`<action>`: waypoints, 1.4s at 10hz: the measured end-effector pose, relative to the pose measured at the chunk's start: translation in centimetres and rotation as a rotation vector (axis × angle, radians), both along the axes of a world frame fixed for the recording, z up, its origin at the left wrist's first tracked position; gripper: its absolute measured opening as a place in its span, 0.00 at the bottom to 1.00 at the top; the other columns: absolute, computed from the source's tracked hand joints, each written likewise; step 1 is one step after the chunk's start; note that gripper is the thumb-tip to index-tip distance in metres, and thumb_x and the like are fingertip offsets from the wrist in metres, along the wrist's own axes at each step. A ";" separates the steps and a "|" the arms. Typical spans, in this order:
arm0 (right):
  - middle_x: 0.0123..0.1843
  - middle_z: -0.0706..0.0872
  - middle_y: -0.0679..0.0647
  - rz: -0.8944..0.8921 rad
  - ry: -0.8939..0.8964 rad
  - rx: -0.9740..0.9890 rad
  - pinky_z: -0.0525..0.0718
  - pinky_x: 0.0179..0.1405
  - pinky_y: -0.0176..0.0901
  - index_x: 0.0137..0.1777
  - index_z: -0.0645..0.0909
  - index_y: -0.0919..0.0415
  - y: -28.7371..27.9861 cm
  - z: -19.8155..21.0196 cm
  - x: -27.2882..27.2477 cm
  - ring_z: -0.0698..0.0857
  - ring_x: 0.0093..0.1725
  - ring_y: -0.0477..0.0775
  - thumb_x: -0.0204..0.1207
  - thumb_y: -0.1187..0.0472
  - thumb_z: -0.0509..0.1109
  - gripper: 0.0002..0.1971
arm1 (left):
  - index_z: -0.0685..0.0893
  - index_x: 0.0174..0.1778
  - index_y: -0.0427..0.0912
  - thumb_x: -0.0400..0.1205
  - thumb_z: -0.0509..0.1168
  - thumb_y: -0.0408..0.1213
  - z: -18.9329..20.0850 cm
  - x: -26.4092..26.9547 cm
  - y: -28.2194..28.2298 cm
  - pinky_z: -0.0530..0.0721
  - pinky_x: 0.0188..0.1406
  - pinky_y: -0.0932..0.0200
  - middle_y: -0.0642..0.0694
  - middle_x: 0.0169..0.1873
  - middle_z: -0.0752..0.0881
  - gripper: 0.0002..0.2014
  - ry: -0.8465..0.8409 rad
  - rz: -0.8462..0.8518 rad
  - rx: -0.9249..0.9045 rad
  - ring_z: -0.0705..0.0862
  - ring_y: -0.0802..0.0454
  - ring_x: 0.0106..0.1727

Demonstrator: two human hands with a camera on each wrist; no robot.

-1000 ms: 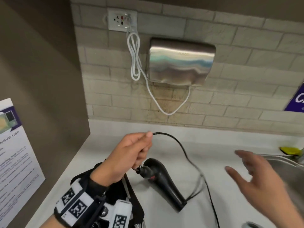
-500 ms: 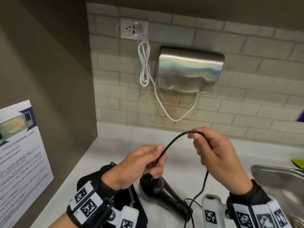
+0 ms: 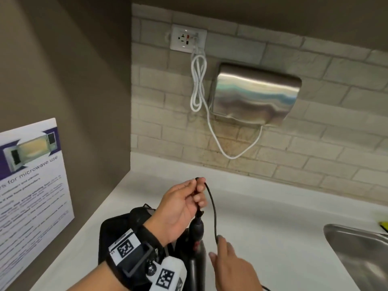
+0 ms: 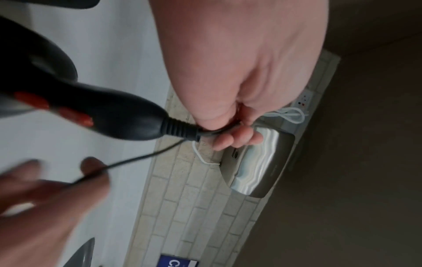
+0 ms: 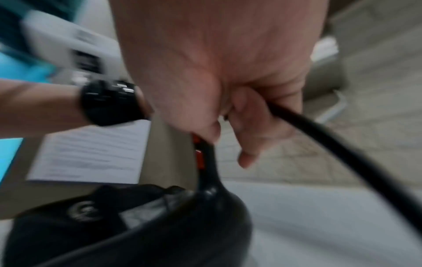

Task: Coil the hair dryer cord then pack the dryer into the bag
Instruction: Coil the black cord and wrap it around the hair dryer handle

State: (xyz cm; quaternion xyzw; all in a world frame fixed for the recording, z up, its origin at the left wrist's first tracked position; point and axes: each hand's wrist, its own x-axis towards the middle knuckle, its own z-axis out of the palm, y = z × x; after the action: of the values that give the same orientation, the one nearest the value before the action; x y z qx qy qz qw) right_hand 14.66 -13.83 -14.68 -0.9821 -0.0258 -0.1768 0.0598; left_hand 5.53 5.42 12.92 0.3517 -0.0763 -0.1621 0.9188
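Observation:
The black hair dryer [image 3: 197, 229] hangs handle-up over the counter, beside the black bag [image 3: 117, 232]. My left hand [image 3: 180, 204] pinches the black cord [image 3: 214, 211] just above the dryer's strain relief [image 4: 180, 130], with a bend of cord at its fingertips. From there the cord drops to my right hand [image 3: 231, 267], whose fingers curl round it. The right wrist view is blurred but shows the cord [image 5: 342, 148] leaving those curled fingers, with the dryer [image 5: 205, 207] and bag [image 5: 91, 225] below. The dryer's red buttons [image 4: 75, 115] show in the left wrist view.
A white counter [image 3: 273, 217] runs to a brick wall with a steel hand dryer [image 3: 256, 97], a white cable [image 3: 197, 85] and an outlet [image 3: 188, 39]. A steel sink [image 3: 357, 253] lies to the right and a microwave notice [image 3: 31, 185] hangs on the left wall.
My right hand slid from the top of the cord loop down to a lower stretch. The left hand rose, and the dryer now hangs upright from the cord instead of lying on the counter.

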 end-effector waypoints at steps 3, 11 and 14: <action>0.53 0.79 0.49 0.393 0.256 -0.120 0.72 0.35 0.45 0.56 0.72 0.49 3.8 31.4 -19.7 0.86 0.48 0.56 0.83 0.50 0.50 0.11 | 0.80 0.63 0.28 0.89 0.53 0.29 0.0 -1.5 -2.4 0.89 0.47 0.59 0.36 0.51 0.92 0.13 -0.178 -0.065 0.204 0.92 0.47 0.46; 0.32 0.81 0.47 0.057 0.197 0.677 0.76 0.32 0.35 0.50 0.75 0.41 3.9 18.4 -18.1 0.78 0.28 0.41 0.86 0.59 0.57 0.10 | 0.80 0.63 0.25 0.89 0.53 0.32 -1.2 0.9 0.4 0.85 0.36 0.62 0.47 0.31 0.87 0.16 -0.089 0.095 0.000 0.85 0.54 0.29; 0.39 0.81 0.46 0.229 0.142 -0.066 0.83 0.26 0.41 0.59 0.72 0.43 3.3 26.7 -21.9 0.82 0.33 0.51 0.80 0.54 0.63 0.10 | 0.84 0.55 0.42 0.89 0.57 0.35 -1.0 -0.6 -1.3 0.90 0.50 0.60 0.43 0.44 0.94 0.10 -0.334 0.011 0.393 0.93 0.46 0.47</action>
State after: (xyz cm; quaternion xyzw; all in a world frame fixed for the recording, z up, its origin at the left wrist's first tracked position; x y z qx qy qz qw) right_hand -7.21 -10.51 12.07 -0.9842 -0.1391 -0.0977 0.0489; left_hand 4.96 4.15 11.93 0.5457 -0.1921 -0.1085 0.8084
